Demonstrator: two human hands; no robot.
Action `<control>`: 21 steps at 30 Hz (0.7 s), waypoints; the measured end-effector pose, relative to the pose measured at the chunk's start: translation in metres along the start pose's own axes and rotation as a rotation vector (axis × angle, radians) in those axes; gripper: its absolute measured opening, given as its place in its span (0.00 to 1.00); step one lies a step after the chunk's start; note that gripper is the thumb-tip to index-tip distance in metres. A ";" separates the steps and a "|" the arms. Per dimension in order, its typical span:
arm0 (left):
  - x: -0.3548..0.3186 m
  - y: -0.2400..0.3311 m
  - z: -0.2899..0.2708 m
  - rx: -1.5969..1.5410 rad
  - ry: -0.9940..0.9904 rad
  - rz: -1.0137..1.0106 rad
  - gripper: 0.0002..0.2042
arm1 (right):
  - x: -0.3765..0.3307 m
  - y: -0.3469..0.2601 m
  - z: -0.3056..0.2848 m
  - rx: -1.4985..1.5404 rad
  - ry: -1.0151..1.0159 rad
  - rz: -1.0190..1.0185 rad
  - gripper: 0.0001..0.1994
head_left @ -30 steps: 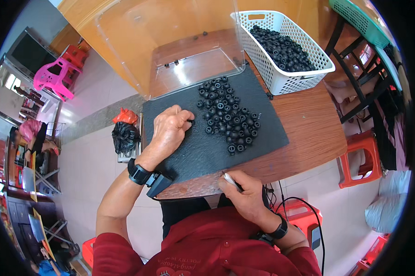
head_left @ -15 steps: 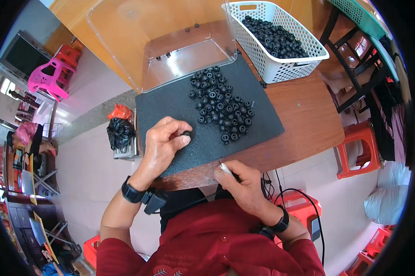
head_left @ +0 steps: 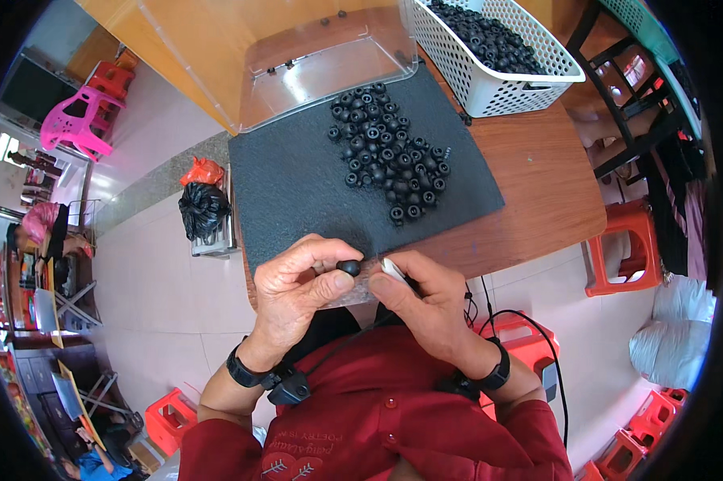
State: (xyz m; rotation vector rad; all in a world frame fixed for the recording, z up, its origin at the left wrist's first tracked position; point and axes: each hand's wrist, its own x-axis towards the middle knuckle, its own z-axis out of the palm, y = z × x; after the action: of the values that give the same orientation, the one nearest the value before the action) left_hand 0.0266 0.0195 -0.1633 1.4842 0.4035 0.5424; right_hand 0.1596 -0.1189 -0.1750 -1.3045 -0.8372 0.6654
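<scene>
Pinched between the thumb and forefinger of my left hand point(head_left: 297, 280) is a small black round part point(head_left: 348, 268). Close beside it, my right hand point(head_left: 426, 301) grips a slim tool with a white end point(head_left: 391, 269); its kind is too hidden to tell. The two hands nearly meet over the near edge of the table, with a small gap between part and tool. Beyond them, a heap of similar black round parts point(head_left: 381, 148), many with a hole showing, lies on a dark grey mat point(head_left: 285, 184).
A clear plastic bin point(head_left: 253, 120) with a few black parts inside stands at the mat's far edge. Far right on the wooden table point(head_left: 546, 180) is a white perforated basket point(head_left: 498, 96) full of black parts. Red stools point(head_left: 622, 248) and a black bag point(head_left: 203, 210) are around the table.
My left hand has moved right and nearer to me with the black part, bringing it up to the tool. My right hand has shifted slightly and still grips the tool.
</scene>
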 end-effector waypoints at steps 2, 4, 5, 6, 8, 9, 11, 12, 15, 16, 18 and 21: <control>-0.003 0.001 0.004 0.051 -0.001 0.020 0.11 | 0.000 -0.002 0.002 0.081 -0.010 0.044 0.08; -0.006 0.004 0.010 0.104 -0.009 0.050 0.11 | 0.000 -0.003 0.004 0.126 -0.007 0.078 0.07; -0.007 0.001 0.010 0.137 -0.002 0.074 0.12 | 0.000 -0.004 0.004 0.131 0.003 0.091 0.07; -0.007 0.000 0.010 0.108 0.006 0.055 0.11 | 0.000 -0.003 0.004 0.139 0.011 0.103 0.07; -0.008 -0.003 0.011 0.052 0.020 0.017 0.11 | -0.001 -0.005 0.004 0.145 0.026 0.124 0.07; -0.008 -0.005 0.011 0.016 0.025 0.012 0.11 | -0.002 -0.006 0.004 0.149 0.033 0.134 0.07; -0.009 -0.009 0.012 -0.055 0.036 0.001 0.11 | -0.003 -0.005 0.002 0.132 0.033 0.129 0.06; -0.009 -0.011 0.013 -0.096 0.047 -0.027 0.11 | -0.004 -0.005 0.001 0.124 0.032 0.127 0.06; -0.010 -0.013 0.015 -0.228 0.071 -0.108 0.12 | -0.003 -0.007 0.002 0.059 0.039 0.065 0.06; -0.009 -0.011 0.016 -0.280 0.071 -0.131 0.13 | -0.003 -0.006 0.002 0.066 0.033 0.069 0.06; -0.008 -0.010 0.016 -0.346 0.084 -0.164 0.13 | -0.003 -0.004 0.001 0.082 0.020 0.075 0.06; -0.008 -0.008 0.016 -0.376 0.109 -0.175 0.14 | -0.001 -0.002 -0.003 0.006 -0.044 -0.009 0.07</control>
State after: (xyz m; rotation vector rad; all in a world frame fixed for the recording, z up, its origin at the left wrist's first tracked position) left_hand 0.0301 0.0023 -0.1714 1.0509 0.4824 0.5281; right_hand 0.1609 -0.1219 -0.1730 -1.2839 -0.8753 0.6913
